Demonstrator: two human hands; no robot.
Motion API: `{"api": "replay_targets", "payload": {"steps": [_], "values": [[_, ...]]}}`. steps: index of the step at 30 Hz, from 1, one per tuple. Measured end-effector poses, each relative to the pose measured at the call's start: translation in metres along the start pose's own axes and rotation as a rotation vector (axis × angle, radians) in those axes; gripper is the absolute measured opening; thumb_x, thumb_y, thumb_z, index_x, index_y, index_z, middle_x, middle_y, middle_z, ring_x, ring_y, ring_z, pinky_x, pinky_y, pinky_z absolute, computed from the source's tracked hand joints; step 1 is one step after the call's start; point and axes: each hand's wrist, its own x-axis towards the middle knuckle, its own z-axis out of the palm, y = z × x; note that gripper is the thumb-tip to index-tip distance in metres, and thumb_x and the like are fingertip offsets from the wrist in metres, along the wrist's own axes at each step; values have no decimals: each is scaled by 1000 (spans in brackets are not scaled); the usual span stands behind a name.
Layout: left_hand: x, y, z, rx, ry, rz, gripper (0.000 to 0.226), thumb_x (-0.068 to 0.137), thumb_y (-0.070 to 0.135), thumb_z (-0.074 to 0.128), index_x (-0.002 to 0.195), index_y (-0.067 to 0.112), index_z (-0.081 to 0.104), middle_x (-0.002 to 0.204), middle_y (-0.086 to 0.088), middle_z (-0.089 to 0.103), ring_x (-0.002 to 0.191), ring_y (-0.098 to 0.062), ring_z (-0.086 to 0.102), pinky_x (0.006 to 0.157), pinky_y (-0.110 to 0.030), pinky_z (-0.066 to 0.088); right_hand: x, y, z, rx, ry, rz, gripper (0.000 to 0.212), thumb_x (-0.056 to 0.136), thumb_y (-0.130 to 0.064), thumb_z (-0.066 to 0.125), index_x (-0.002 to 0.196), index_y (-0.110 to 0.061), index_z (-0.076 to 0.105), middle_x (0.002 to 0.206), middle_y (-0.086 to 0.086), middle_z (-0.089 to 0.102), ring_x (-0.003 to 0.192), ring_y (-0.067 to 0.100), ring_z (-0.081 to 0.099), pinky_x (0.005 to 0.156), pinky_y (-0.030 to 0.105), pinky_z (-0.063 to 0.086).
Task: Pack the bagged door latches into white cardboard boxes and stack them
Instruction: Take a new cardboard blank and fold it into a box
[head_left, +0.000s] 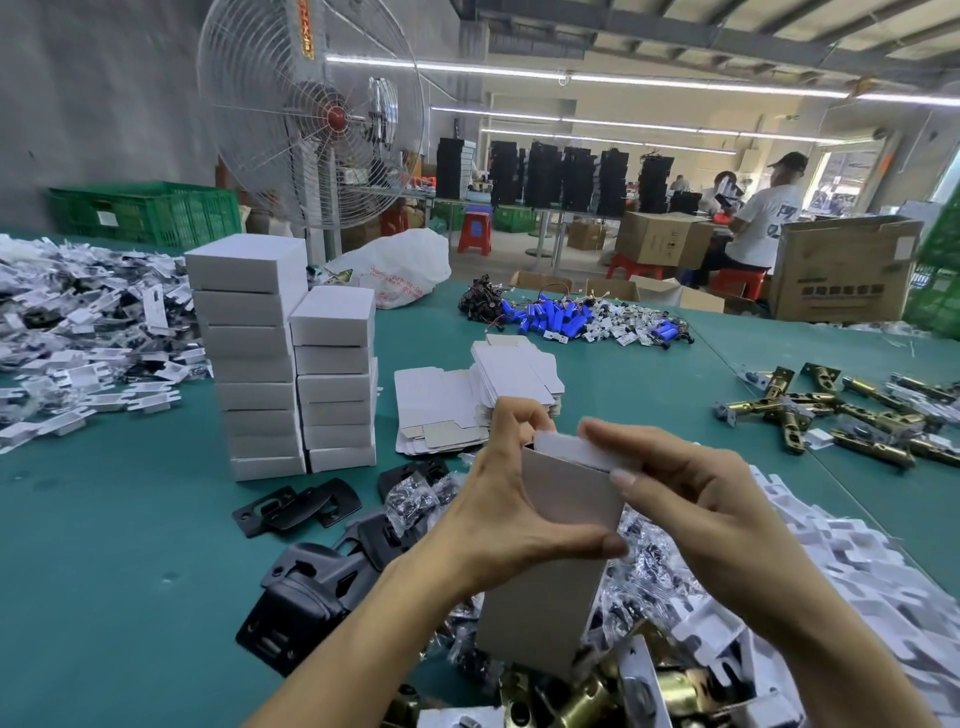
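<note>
Brass latches (587, 696) crowd the table's (130, 545) near edge as my left hand (498, 519) grips the box (550, 597) upright, steadying it for my right hand (691, 499), which pinches a white piece (566, 448) into its top.

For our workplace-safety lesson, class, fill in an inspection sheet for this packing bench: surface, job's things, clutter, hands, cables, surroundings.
Surface: green table, crowded.
Job's things: open box held upright; two stacks of white boxes; flat blanks; brass latches.
Clutter: black plates; heaps of small bagged parts; plastic bag.
Hands: left hand grips the box; right hand pinches a blurred white piece at its top.
Cables: thin wires on blue batteries.
Surroundings: fan, green crate, cartons, seated person.
</note>
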Motion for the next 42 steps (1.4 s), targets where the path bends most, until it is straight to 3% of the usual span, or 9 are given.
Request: {"api": "replay_targets", "payload": {"steps": [5, 10, 14, 19, 25, 30, 34, 37, 42], "values": [[0, 3, -3, -15, 4, -4, 86, 52, 51, 94, 112, 40, 33, 99, 14, 58, 89, -16, 67, 70, -42, 62, -2, 1, 2, 74, 106, -51, 27, 76, -14, 69, 102, -16, 73, 100, 4, 77, 97, 21, 73, 83, 27, 58], [-1, 2, -2, 23, -22, 18, 89, 53, 51, 93, 115, 41, 30, 104, 7, 59, 93, -20, 68, 72, -43, 62, -2, 1, 6, 4, 175, 16, 19, 84, -9, 70, 95, -23, 76, 96, 2, 77, 89, 21, 73, 80, 38, 60], [-1, 4, 1, 59, -43, 64, 86, 54, 49, 91, 113, 45, 27, 99, 8, 59, 84, -15, 67, 64, -40, 62, -1, -4, 15, -40, 223, -5, 15, 76, -35, 71, 88, -28, 76, 86, -2, 76, 80, 14, 72, 64, 26, 58], [-1, 9, 2, 94, -76, 147, 84, 61, 37, 91, 112, 43, 25, 103, 16, 52, 78, -14, 64, 59, -39, 59, 1, -1, 17, -61, 289, -41, 9, 75, -27, 75, 82, -22, 78, 80, -2, 76, 74, 14, 73, 59, 20, 55], [0, 10, 3, 133, -76, 176, 84, 63, 37, 91, 112, 44, 23, 101, 10, 55, 79, -13, 64, 60, -40, 57, 0, -6, 22, -100, 341, -92, 6, 73, -29, 76, 76, -24, 76, 74, -6, 76, 71, 8, 73, 60, 20, 56], [-1, 8, 3, 125, -63, 160, 84, 60, 48, 88, 114, 47, 24, 101, 4, 56, 83, -18, 65, 62, -42, 58, 1, -5, 22, -141, 289, -99, 16, 78, -9, 78, 79, -24, 75, 79, -9, 76, 75, 5, 72, 64, 15, 55], [1, 3, 3, 71, -55, 139, 85, 58, 43, 92, 112, 46, 27, 97, -1, 57, 78, -25, 65, 58, -47, 56, 2, -3, 22, -85, 216, -85, 8, 78, -19, 73, 84, -23, 77, 89, -8, 77, 89, 6, 72, 77, 16, 55], [2, 2, 1, 27, -21, 94, 83, 55, 42, 94, 109, 43, 32, 95, -1, 61, 76, -24, 67, 56, -46, 58, 2, -3, 18, -70, 124, -53, 19, 79, -29, 66, 93, -30, 78, 102, -11, 75, 101, 5, 69, 80, 14, 53], [2, 4, 0, -61, 16, 113, 66, 61, 34, 94, 103, 36, 43, 93, -1, 66, 75, -21, 69, 57, -45, 61, 1, 5, 7, -56, 9, -30, 32, 86, -12, 64, 108, -32, 77, 115, -11, 68, 114, 7, 63, 89, 18, 52]]}}
